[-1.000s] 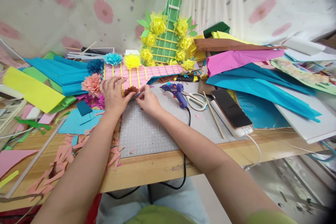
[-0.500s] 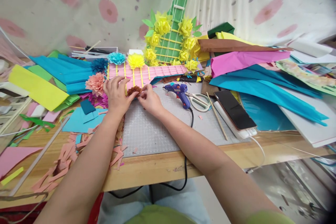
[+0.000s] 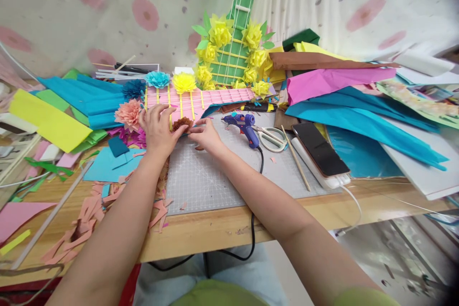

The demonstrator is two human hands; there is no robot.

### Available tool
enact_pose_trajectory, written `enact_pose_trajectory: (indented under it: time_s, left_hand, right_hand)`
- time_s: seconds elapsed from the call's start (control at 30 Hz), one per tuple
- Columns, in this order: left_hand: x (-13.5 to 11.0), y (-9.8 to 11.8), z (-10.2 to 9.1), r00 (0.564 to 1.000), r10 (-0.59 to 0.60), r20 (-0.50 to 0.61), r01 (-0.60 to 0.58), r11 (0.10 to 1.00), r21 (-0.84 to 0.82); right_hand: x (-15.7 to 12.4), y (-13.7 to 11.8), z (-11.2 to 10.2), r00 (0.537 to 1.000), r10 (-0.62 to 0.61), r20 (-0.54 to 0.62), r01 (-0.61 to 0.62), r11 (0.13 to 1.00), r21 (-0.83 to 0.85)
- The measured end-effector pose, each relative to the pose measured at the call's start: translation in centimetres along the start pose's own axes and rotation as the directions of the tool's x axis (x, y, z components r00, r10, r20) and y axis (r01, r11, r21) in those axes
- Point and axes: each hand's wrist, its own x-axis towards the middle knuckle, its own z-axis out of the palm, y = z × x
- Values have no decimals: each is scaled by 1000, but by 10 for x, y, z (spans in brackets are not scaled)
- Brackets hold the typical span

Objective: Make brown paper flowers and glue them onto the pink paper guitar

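Observation:
A pink paper guitar (image 3: 229,95) with yellow crosswise strips lies on the grey cutting mat (image 3: 211,181). My left hand (image 3: 158,129) rests over its near left side, fingers bent across the pink face, thumb pressing a brown paper flower (image 3: 182,123) at the near edge. Just right of that flower is my right hand (image 3: 206,136), index finger and thumb apart, fingertips close by its edge; whether they touch it I cannot tell. Around the guitar's body sit a yellow flower (image 3: 184,82), a light blue flower (image 3: 158,79), a dark blue flower (image 3: 134,89) and a salmon flower (image 3: 128,114).
Right of my hands lie a purple glue gun (image 3: 245,127), scissors (image 3: 272,138), a wooden stick (image 3: 296,158) and a phone (image 3: 321,148). Behind stands a green paper guitar (image 3: 229,62) with yellow flowers. Salmon paper scraps (image 3: 84,220) litter the left; crepe paper (image 3: 362,114) piles up right.
My right hand's fingers have loosened from a pinch at the brown flower's right edge and spread apart. My left hand keeps its place on the guitar. The view has shifted slightly.

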Motion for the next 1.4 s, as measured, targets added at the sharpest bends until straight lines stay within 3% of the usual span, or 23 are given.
enact_pose_trajectory:
  time_s: [0.27,0.43,0.7,0.77,0.83,0.9,0.97,1.07,1.13,1.2,1.4]
  left_hand:
    - [-1,1,-1,1000,-4,3,3,1000,12]
    - [-2,2,-3,1000,-9,-20,9,1000,-21]
    - [-8,10,-16,971,-80,-226,65,995,-74]
    - [-10,15,-18,964,-66,-257,45,995,-88]
    - [-12,20,-18,968,-26,-251,-3,993,-117]
    - [-15,26,-16,979,55,-196,-87,984,-158]
    - [-19,33,-11,984,164,-62,-174,961,-217]
    - [-24,43,-2,920,317,232,-247,926,-284]
    - [-28,48,1,850,353,390,-271,929,-251]
    - [-30,53,1,818,331,471,-284,944,-170]
    - [-30,58,-4,828,200,524,-240,971,9]
  right_hand:
    - [-2,-7,-5,984,174,43,-179,941,286]
    - [-5,-16,-15,988,151,23,-150,926,345]
    - [-21,-31,-49,994,-106,-29,110,976,186]
    - [-28,-37,-65,974,-218,-65,222,972,79]
    - [-31,-42,-84,920,-365,-146,358,931,-73]
    - [-29,-41,-105,824,-506,-255,450,858,-248]
    - [-24,-33,-125,739,-586,-333,466,801,-375]
    - [-14,-8,-144,690,-590,-418,412,796,-443]
    - [-12,10,-148,716,-564,-411,362,804,-473]
    - [-14,24,-147,762,-547,-347,335,791,-511]
    - [-19,30,-136,866,-447,-224,219,742,-634]
